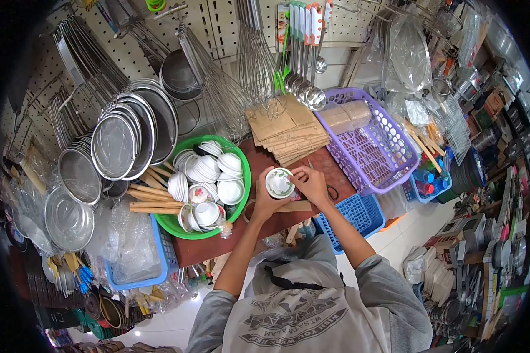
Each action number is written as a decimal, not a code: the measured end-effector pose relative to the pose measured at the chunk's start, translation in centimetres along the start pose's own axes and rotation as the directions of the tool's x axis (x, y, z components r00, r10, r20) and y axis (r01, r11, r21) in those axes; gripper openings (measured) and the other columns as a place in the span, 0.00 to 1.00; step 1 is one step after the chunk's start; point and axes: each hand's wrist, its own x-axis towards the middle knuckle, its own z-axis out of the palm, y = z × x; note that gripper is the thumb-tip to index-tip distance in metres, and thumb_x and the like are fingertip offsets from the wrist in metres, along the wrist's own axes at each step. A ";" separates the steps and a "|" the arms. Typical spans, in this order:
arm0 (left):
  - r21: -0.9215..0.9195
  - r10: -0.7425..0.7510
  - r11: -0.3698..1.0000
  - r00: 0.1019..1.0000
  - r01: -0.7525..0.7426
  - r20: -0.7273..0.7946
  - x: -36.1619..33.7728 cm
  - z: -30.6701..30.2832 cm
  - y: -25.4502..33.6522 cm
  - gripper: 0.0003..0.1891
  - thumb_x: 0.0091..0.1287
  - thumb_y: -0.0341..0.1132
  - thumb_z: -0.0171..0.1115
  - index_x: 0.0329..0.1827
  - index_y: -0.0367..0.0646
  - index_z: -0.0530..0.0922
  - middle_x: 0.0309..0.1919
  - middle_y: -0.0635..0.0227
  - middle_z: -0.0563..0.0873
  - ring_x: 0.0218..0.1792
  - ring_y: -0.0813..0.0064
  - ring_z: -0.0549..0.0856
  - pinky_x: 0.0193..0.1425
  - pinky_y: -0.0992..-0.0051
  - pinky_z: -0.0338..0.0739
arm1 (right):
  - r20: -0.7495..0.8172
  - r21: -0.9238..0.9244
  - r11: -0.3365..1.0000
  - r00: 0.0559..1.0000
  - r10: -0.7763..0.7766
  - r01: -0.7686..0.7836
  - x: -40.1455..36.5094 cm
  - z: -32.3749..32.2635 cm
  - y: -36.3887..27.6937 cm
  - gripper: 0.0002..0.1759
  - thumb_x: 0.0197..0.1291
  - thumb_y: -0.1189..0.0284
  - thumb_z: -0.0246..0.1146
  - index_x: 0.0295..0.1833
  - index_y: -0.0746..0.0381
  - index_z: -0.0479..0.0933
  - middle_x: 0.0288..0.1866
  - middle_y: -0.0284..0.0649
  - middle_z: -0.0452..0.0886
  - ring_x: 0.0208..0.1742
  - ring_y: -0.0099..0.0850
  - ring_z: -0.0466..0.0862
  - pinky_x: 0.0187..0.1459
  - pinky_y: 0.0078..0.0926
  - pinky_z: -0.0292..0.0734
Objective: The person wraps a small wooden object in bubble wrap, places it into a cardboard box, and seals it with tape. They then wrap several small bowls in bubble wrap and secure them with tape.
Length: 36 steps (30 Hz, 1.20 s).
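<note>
The left hand [264,199] is closed around a small patterned bowl [280,182], cupping it from below and from the side. The right hand [313,183] has its fingers curled onto the bowl's far rim, and it seems to pinch the rim. The bowl is held in the air just right of the green basin [176,227], above the brown bench [215,246].

The basin is heaped with white bowls [209,169], some nested and some lying on their sides. Wooden spoons [150,199] lie at the basin's left edge, and round metal sieves [115,144] lean beyond them. Up and to the right of the basin lies a fanned stack of brown card sheets [288,129]. Further right stands a purple basket [371,150], with a blue basket [359,215] below it at the bench's edge.

The main risk seems to be a slip. Glazed ware held by fingertips at the rim could twist loose and chip on the bench or fall to the tiled floor. The left forearm also passes close to the basin's rim, so a careless swing could knock the loosely piled bowls.
</note>
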 end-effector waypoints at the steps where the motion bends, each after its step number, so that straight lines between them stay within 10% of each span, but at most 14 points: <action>1: 0.009 -0.014 1.000 1.000 0.014 -0.013 0.0 0.0 -0.2 0.53 0.41 0.27 0.83 0.72 0.39 0.58 0.61 0.58 0.73 0.64 0.64 0.74 0.69 0.66 0.70 | -0.011 0.008 1.000 1.000 -0.003 0.003 0.0 0.1 0.0 0.14 0.55 0.63 0.74 0.42 0.60 0.86 0.28 0.39 0.87 0.28 0.25 0.87 0.33 0.25 0.80; 11: 0.367 0.134 0.926 0.985 -0.085 -0.109 -0.2 0.1 -0.1 0.48 0.44 0.30 0.83 0.68 0.38 0.62 0.62 0.56 0.75 0.63 0.64 0.76 0.68 0.67 0.72 | -0.121 0.340 0.940 0.992 0.036 0.008 0.7 -0.1 1.8 0.09 0.63 0.72 0.68 0.44 0.66 0.80 0.30 0.37 0.86 0.30 0.17 0.82 0.31 0.17 0.75; 19: 0.219 0.111 0.973 0.975 -0.068 -0.190 -0.9 0.8 -0.6 0.47 0.43 0.29 0.82 0.68 0.37 0.63 0.59 0.55 0.75 0.61 0.62 0.77 0.67 0.66 0.72 | -0.211 0.329 0.944 0.977 0.039 0.033 0.2 -1.0 5.0 0.05 0.65 0.75 0.64 0.42 0.66 0.77 0.29 0.34 0.83 0.31 0.15 0.78 0.32 0.17 0.73; 36: -0.015 -0.005 1.000 0.985 0.003 -0.172 -1.4 0.4 -1.2 0.50 0.47 0.25 0.81 0.72 0.39 0.57 0.61 0.59 0.73 0.62 0.68 0.75 0.67 0.70 0.72 | 0.066 -0.286 0.916 0.959 -0.274 0.282 -0.9 -0.8 3.6 0.08 0.55 0.70 0.70 0.40 0.60 0.82 0.31 0.40 0.86 0.36 0.42 0.82 0.42 0.39 0.79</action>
